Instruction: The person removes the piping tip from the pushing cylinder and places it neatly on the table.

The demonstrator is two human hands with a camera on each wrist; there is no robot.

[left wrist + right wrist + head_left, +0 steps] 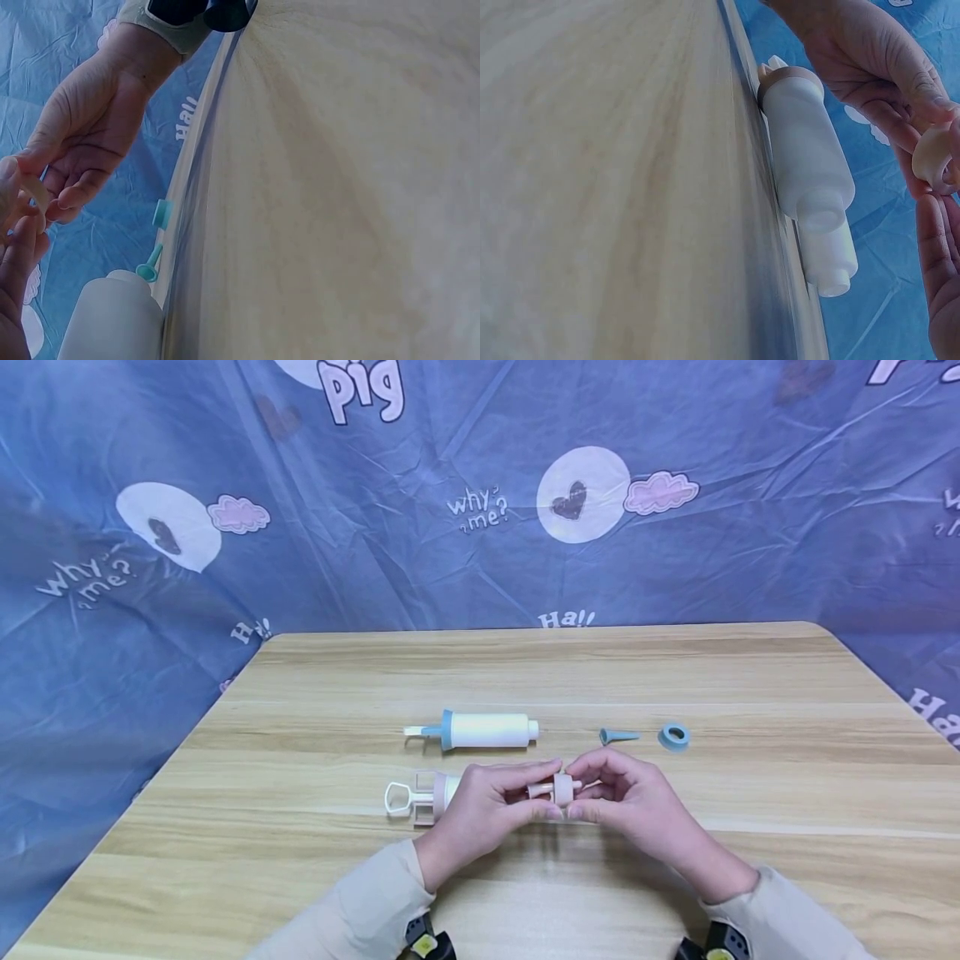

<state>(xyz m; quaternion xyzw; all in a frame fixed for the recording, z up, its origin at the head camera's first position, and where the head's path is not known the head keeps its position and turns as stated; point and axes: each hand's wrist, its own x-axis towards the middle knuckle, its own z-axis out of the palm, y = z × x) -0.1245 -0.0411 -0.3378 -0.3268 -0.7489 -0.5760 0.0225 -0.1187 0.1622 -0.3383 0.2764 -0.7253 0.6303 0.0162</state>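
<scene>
Both hands meet over the table's front middle at a small pale pink ring cap (563,789). A slim pale pink nozzle (537,790) runs through it, its narrow end out on the right. The left hand (487,802) pinches the ring from the left between thumb and fingers. From the right, the right hand (637,797) grips the same ring with thumb and fingertips. In the right wrist view the ring cap (932,156) shows its curved side between the fingers. Beneath the left hand lies a white syringe barrel (810,142) with a pink collar, partly hidden in the head view.
Behind the hands lies a second white syringe (490,730) with a blue collar. To its right are a blue nozzle (618,736) and a blue ring cap (674,737). The pink-collared syringe's white plunger handle (398,799) points left. A printed blue cloth (420,560) hangs behind the table.
</scene>
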